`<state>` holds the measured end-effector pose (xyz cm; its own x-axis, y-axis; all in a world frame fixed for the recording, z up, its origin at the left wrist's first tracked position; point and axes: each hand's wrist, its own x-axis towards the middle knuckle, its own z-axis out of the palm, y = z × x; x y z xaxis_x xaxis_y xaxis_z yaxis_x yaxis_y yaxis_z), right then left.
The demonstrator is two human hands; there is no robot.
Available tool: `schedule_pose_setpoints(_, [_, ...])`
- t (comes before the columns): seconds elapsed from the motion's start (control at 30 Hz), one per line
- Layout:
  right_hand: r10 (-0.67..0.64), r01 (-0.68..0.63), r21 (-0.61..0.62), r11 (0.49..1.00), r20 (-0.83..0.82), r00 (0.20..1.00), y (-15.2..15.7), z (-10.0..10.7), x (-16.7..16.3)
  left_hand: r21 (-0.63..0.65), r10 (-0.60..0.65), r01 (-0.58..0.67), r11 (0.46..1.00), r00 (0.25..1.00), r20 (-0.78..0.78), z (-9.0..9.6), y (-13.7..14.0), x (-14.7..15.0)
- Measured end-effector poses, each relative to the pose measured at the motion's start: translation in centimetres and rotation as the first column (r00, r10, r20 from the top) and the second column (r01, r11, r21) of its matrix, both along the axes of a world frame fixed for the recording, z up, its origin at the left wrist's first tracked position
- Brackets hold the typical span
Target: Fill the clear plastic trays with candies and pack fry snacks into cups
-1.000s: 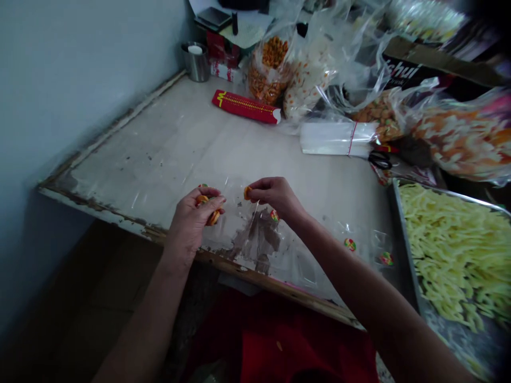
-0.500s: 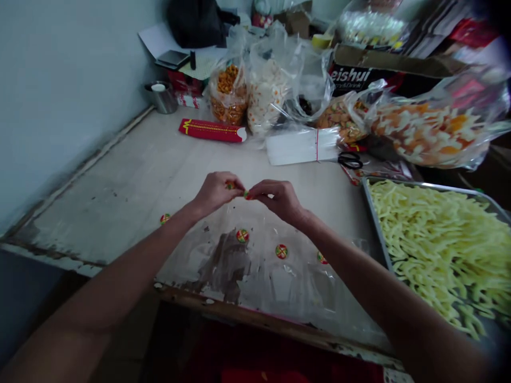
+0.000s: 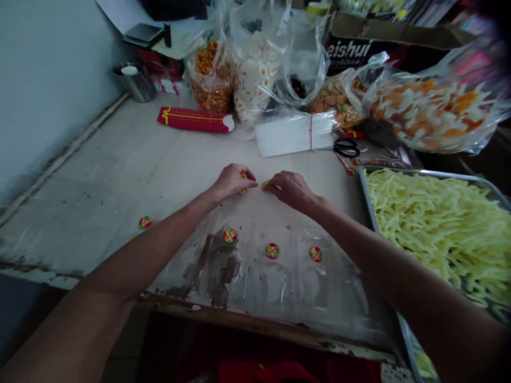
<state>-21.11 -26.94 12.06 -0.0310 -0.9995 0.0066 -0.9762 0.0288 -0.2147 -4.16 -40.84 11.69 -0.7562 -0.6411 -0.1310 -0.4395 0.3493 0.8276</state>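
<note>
Disc (image 3: 265, 184) in R hand (image 3: 293, 190); more discs (image 3: 243, 176) in L hand (image 3: 230, 181).

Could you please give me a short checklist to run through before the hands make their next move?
1. Right hand has a secure grip: one small round piece is pinched at the fingertips. Ok.
2. Left hand is holding stock: patterned pieces show within the curled fingers. Ok; how many, cannot tell.
3. Hands apart: a narrow gap shows between their fingertips. Ok.
4. Laid-out discs separated: four lie on the table side nearest the person, none touching another. Ok.
5. Discs inside the clear plastic, or merely on it: cannot tell.
6. Right forearm free of the tray: it overlaps the tray in view; contact, cannot tell.
</note>
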Motion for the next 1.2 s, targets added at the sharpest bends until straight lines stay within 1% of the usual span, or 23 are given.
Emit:
schedule_pose_setpoints(0.03, [-0.072, 0.072, 0.006, 0.997, 0.027, 0.997, -0.5, -0.1, 0.2, 0.105, 0.032, -0.03, 0.994, 0.999, -0.021, 0.3, 0.2, 0.3])
schedule_pose_setpoints(0.07, [-0.136, 0.135, 0.02, 0.991, 0.052, 0.989, -0.9, -0.3, 0.3, 0.215, 0.072, -0.062, 0.975, 0.997, -0.035, 0.5, 0.3, 0.7])
schedule_pose_setpoints(0.13, [-0.225, 0.219, 0.069, 0.973, 0.081, 0.971, -1.7, -0.2, 0.7, 0.388, 0.151, -0.125, 0.913, 0.988, -0.036, 0.9, 0.4, 1.6])
schedule_pose_setpoints(0.17, [-0.242, 0.235, 0.086, 0.968, 0.086, 0.966, -2.0, -0.1, 0.9, 0.43, 0.173, -0.142, 0.891, 0.984, -0.033, 1.0, 0.4, 2.0])
schedule_pose_setpoints(0.2, [-0.25, 0.242, 0.094, 0.966, 0.085, 0.964, -2.2, 0.1, 1.0, 0.436, 0.178, -0.146, 0.888, 0.983, -0.034, 1.1, 0.3, 2.3])
schedule_pose_setpoints(0.27, [-0.254, 0.247, 0.086, 0.965, 0.084, 0.963, -2.4, 0.5, 1.2, 0.358, 0.13, -0.107, 0.928, 0.991, -0.04, 1.3, 0.2, 2.1])
schedule_pose_setpoints(0.33, [-0.268, 0.263, 0.065, 0.963, 0.092, 0.959, -2.5, 0.7, 1.3, 0.189, 0.041, -0.039, 0.981, 0.999, -0.007, 1.3, 0.4, 1.1])
schedule_pose_setpoints(0.37, [-0.28, 0.275, 0.061, 0.96, 0.102, 0.955, -2.5, 0.7, 1.2, 0.093, -0.004, 0.001, 0.996, 1.0, 0.027, 1.3, 0.5, 0.4])
schedule_pose_setpoints(0.4, [-0.29, 0.285, 0.059, 0.957, 0.116, 0.95, -2.5, 0.5, 1.1, -0.001, -0.039, 0.039, 0.999, 0.997, 0.062, 1.2, 0.7, -0.4])
schedule_pose_setpoints(0.47, [-0.307, 0.303, 0.052, 0.952, 0.152, 0.939, -2.4, 0.0, 0.8, -0.154, -0.074, 0.091, 0.984, 0.991, 0.11, 0.9, 1.0, -1.9])
schedule_pose_setpoints(0.53, [-0.311, 0.31, 0.038, 0.95, 0.192, 0.931, -2.3, -0.6, 0.5, -0.237, -0.076, 0.106, 0.966, 0.989, 0.129, 0.3, 1.1, -2.8])
schedule_pose_setpoints(0.6, [-0.278, 0.279, 0.03, 0.96, 0.229, 0.933, -1.9, -0.7, -0.4, -0.264, -0.068, 0.101, 0.959, 0.989, 0.13, -0.4, 0.9, -3.1])
schedule_pose_setpoints(0.67, [-0.234, 0.235, 0.025, 0.972, 0.244, 0.941, -1.2, -0.1, -2.6, -0.261, -0.074, 0.103, 0.96, 0.99, 0.119, -0.8, 0.7, -3.1])
schedule_pose_setpoints(0.73, [-0.253, 0.259, 0.004, 0.966, 0.218, 0.943, -0.3, 1.2, -6.5, -0.242, -0.06, 0.086, 0.966, 0.992, 0.115, -0.9, 0.6, -3.1])
schedule_pose_setpoints(0.8, [-0.367, 0.374, -0.039, 0.927, 0.117, 0.923, 0.6, 2.8, -11.7, -0.206, -0.029, 0.055, 0.977, 0.992, 0.124, -0.8, 0.8, -3.1])
schedule_pose_setpoints(0.83, [-0.442, 0.444, -0.063, 0.894, 0.037, 0.896, 1.0, 3.5, -14.5, -0.185, -0.014, 0.038, 0.982, 0.992, 0.129, -0.7, 0.9, -3.1])
schedule_pose_setpoints(0.87, [-0.509, 0.505, -0.058, 0.861, -0.126, 0.852, 1.3, 4.1, -17.1, -0.167, -0.006, 0.027, 0.986, 0.992, 0.129, -0.5, 1.0, -3.1])
schedule_pose_setpoints(0.93, [-0.545, 0.552, -0.04, 0.833, -0.228, 0.807, 1.6, 4.6, -21.4, -0.145, -0.003, 0.019, 0.989, 0.993, 0.116, -0.3, 1.2, -3.2])
schedule_pose_setpoints(0.97, [-0.54, 0.554, -0.017, 0.832, -0.256, 0.802, 1.7, 4.5, -23.0, -0.144, 0.001, 0.014, 0.99, 0.994, 0.109, -0.2, 1.2, -3.2])
schedule_pose_setpoints(1.03, [-0.508, 0.533, 0.03, 0.846, -0.26, 0.821, 1.6, 3.8, -25.0, -0.14, 0.011, 0.004, 0.99, 0.994, 0.107, -0.3, 1.3, -3.2])
schedule_pose_setpoints(1.1, [-0.46, 0.493, 0.069, 0.867, -0.265, 0.847, 1.3, 2.9, -26.1, -0.121, 0.029, -0.015, 0.993, 0.993, 0.112, -0.5, 1.2, -3.2])
schedule_pose_setpoints(1.13, [-0.433, 0.468, 0.081, 0.88, -0.269, 0.861, 1.2, 2.5, -26.5, -0.111, 0.039, -0.026, 0.993, 0.993, 0.115, -0.6, 1.2, -3.2])
schedule_pose_setpoints(1.2, [-0.416, 0.444, 0.062, 0.894, -0.254, 0.873, 1.0, 2.1, -27.2, -0.098, 0.056, -0.044, 0.994, 0.991, 0.122, -0.8, 1.2, -3.2])
